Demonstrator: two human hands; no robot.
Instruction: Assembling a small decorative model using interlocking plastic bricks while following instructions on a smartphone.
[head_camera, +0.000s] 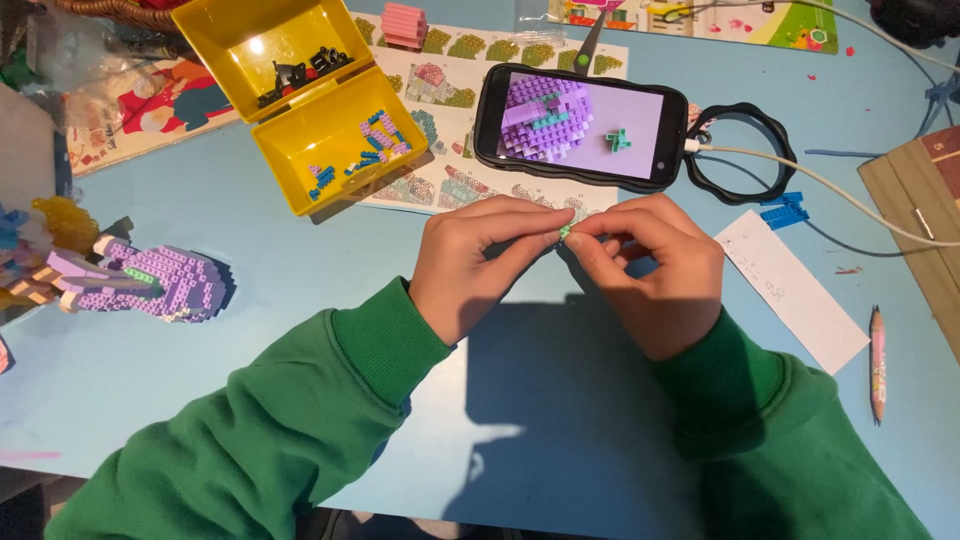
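Your left hand (470, 262) and right hand (655, 270) meet fingertip to fingertip just above the desk (300, 300), both pinched shut on the tiny green brick piece (565, 232) lying squarely between them, equally near each.

A tiny green piece (564, 232) is mostly hidden between fingertips (590, 240); the model (150, 280) at nine o'clock is cut by the edge.
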